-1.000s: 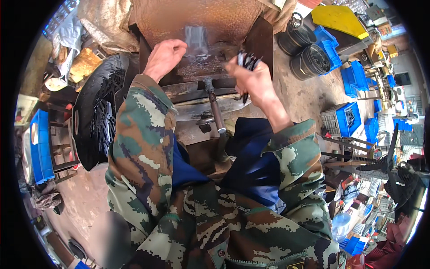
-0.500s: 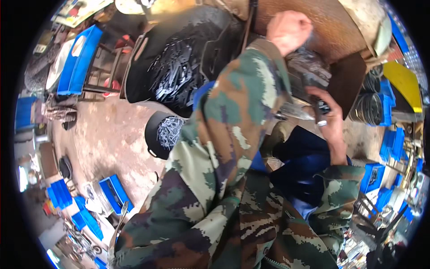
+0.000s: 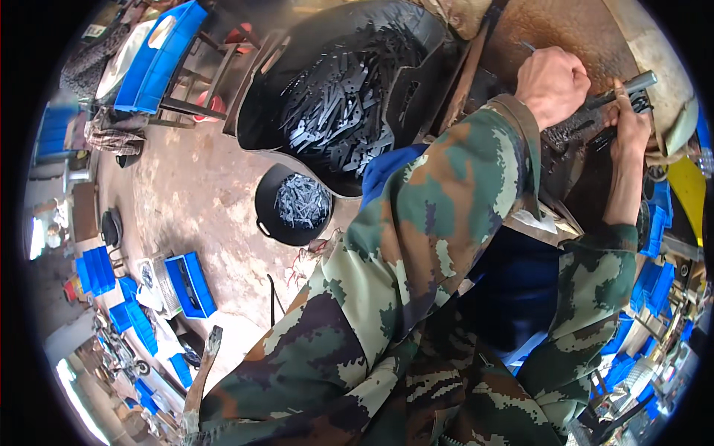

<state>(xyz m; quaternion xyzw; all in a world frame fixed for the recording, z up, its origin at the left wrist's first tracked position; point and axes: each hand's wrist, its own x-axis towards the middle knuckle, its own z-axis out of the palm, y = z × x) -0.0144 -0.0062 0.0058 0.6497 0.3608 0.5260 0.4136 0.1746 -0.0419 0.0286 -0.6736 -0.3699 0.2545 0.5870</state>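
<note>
My left hand [image 3: 552,85] is closed in a fist over the wet brown work surface [image 3: 513,33]. A thin grey tip [image 3: 527,46] shows just beyond its knuckles, but what lies inside the fist is hidden. To its right, my right hand [image 3: 629,128] has its fingers round a dark grey rod [image 3: 641,83] with a rounded end. One finger stretches up along this rod. Dark, grimy matter [image 3: 559,141] lies below the two hands. A large black tub [image 3: 256,111] at the left holds many flat dark metal strips [image 3: 338,111].
A small black bucket [image 3: 262,223] of little metal pieces [image 3: 303,201] stands on the floor beside the tub. Blue bins [image 3: 190,286] sit at the left, with another long blue bin [image 3: 152,63] on a stand. More blue bins [image 3: 653,286] and a yellow panel [image 3: 686,193] are at the right.
Both hands have moved right in the picture, and my right hand has risen beside the left one. The view has shifted, bringing more of the tub and bucket into sight.
</note>
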